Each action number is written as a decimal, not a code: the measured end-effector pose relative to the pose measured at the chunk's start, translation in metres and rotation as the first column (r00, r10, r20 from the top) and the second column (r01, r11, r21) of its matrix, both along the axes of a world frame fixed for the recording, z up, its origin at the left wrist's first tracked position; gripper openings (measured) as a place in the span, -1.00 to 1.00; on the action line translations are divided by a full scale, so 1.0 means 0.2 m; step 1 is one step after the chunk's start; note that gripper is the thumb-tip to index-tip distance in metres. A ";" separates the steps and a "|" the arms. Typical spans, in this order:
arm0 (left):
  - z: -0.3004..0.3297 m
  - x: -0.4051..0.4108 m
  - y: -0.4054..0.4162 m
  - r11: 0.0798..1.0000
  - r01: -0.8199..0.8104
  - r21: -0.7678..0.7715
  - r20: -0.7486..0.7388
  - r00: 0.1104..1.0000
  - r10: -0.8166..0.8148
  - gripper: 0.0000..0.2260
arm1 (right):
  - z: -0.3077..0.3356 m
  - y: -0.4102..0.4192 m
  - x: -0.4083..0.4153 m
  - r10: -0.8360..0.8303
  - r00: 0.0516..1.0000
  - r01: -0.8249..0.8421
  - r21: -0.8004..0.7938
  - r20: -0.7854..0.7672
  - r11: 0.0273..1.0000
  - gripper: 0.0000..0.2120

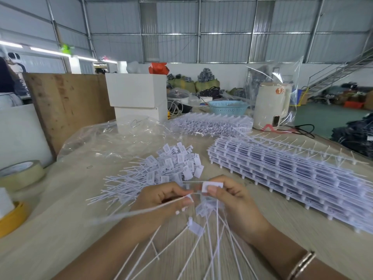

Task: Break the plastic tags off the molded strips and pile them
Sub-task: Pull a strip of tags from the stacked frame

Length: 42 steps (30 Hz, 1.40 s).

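Right now both hands meet at mid-table, just in front of the pile of loose tags (171,168). Right hand (232,201) pinches one white tag (212,186) by its flat head, thumb over the face, fingers curled behind. Left hand (161,201) pinches the thin white stem/runner just left of that head, fingers curled round it; a long tail sweeps out from it toward lower left, blurred.

Key relation: the held tag's long axis runs roughly left-right between the two hands, head on the right side, stem on the left. The hands sit close together, apart only by a short stretch of plastic, so the break pt (my guess) lies in that gap. Whether it has snapped yet: can't tell, too blurred.

Below the hands the rest of the molded strip (201,239) fans down toward the body, several stems w/ a few tag heads on them, resting on the table (60,229).

Pile lies up & left of the hands, near; left hand is the nearer one to it, tho the right holds the tag head. So a drop-off would likely go forward-left over the left hand.

Unworked strips: a big stack (292,178) to the right, beside the right hand, and another stack (212,124) farther back.
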<state>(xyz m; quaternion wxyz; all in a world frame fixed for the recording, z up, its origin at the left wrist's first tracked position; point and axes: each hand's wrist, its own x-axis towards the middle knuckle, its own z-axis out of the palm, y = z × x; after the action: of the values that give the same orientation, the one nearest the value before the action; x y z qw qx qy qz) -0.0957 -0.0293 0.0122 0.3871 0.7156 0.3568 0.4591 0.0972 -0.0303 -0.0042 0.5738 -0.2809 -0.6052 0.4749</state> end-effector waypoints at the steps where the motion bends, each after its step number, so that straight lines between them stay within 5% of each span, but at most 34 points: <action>1: 0.01 0.00 0.00 1.000 -0.005 -0.008 0.018 1.000 0.006 -0.93 | 0.00 0.01 0.01 0.003 0.999 -0.005 -0.043 -0.052 0.999 -0.91; 3: 0.01 -0.01 0.01 0.999 -0.036 0.021 -0.022 0.999 0.036 -0.91 | 0.00 0.02 0.04 -0.003 1.000 0.002 -0.058 -0.020 0.998 -0.88; 6: -0.02 -0.02 0.01 0.988 -0.121 0.100 -0.133 0.982 0.134 -0.82 | -0.03 0.02 0.02 -0.140 0.950 0.142 0.013 0.280 0.990 -0.90; 10: -0.04 -0.01 0.02 0.932 -0.138 0.336 -0.337 0.906 0.256 -0.75 | -0.06 0.04 -0.02 -0.375 0.566 0.286 0.251 0.735 0.925 -0.92; 13: -0.06 -0.01 0.02 0.909 -0.149 0.390 -0.395 0.864 0.311 -0.74 | -0.06 0.04 -0.02 -0.426 0.375 0.309 0.322 0.823 0.895 -0.82; 18: -0.05 0.02 0.00 0.882 -0.086 0.463 -0.462 0.826 0.323 -0.67 | -0.05 0.00 -0.06 -0.548 0.504 0.320 0.445 0.668 0.837 -0.62; 22: -0.02 0.05 -0.05 0.852 -0.031 0.523 -0.474 0.820 0.320 -0.72 | -0.05 -0.02 -0.10 -0.483 0.531 0.223 0.435 0.696 0.872 -0.46; 28: -0.01 0.02 -0.05 0.864 -0.008 0.504 -0.504 0.809 0.301 -0.70 | -0.03 -0.01 -0.06 -0.405 0.731 0.253 0.334 0.549 0.908 -0.74; 31: -0.02 -0.02 -0.02 0.868 0.002 0.497 -0.548 0.776 0.312 -0.75 | -0.03 0.01 -0.05 -0.398 0.787 0.320 0.239 0.471 0.917 -0.67; 42: -0.03 -0.01 -0.01 0.805 0.015 0.593 -0.562 0.724 0.400 -0.90 | -0.03 0.00 -0.05 -0.264 0.755 0.234 0.129 0.600 0.964 -0.84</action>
<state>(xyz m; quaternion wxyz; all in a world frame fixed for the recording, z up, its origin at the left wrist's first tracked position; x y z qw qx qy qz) -0.0972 -0.0311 0.0069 -0.0448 0.8677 0.3960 0.2970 0.0871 -0.0305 -0.0110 0.4112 -0.4841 -0.7260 0.2637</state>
